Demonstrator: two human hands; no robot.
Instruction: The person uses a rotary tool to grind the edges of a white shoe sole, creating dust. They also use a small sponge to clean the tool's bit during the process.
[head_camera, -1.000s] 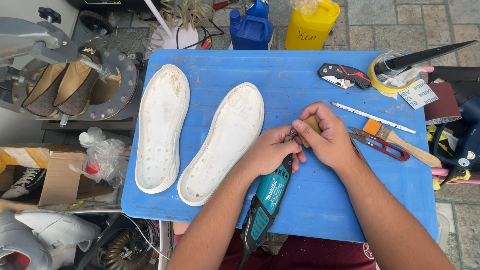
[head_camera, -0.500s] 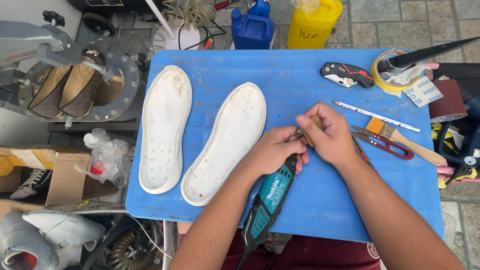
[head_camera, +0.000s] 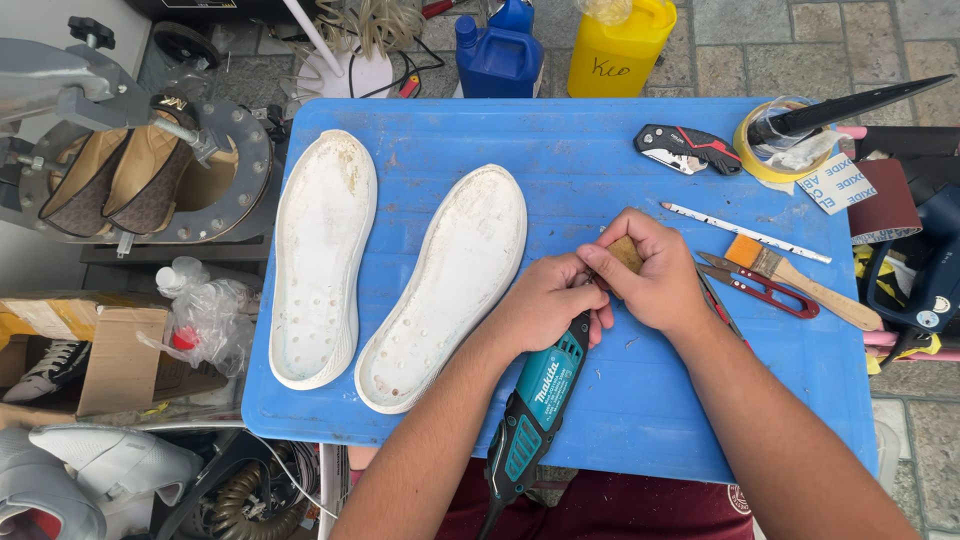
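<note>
My left hand (head_camera: 545, 300) grips the front of a teal and black rotary tool (head_camera: 530, 410) that slants down toward me over the blue table (head_camera: 640, 400). My right hand (head_camera: 655, 275) pinches a small tan block (head_camera: 628, 253) right at the tool's tip, which the fingers hide. Both hands touch each other above the table's middle right. Two white shoe soles lie to the left, undersides up: one sole (head_camera: 450, 285) close to my left hand, the other sole (head_camera: 320, 255) near the table's left edge.
To the right lie a brush (head_camera: 800, 280), red thread snips (head_camera: 765, 287), a white pencil (head_camera: 745, 232), a folding utility knife (head_camera: 688, 147) and a tape roll (head_camera: 765, 150). A blue jug (head_camera: 500, 55) and a yellow jug (head_camera: 620, 45) stand behind the table. A shoe press with brown shoes (head_camera: 130, 175) is at the left.
Both hands stay together at the tool's tip with only small shifts of the fingers. The view has drifted slightly. The soles and tools have not moved.
</note>
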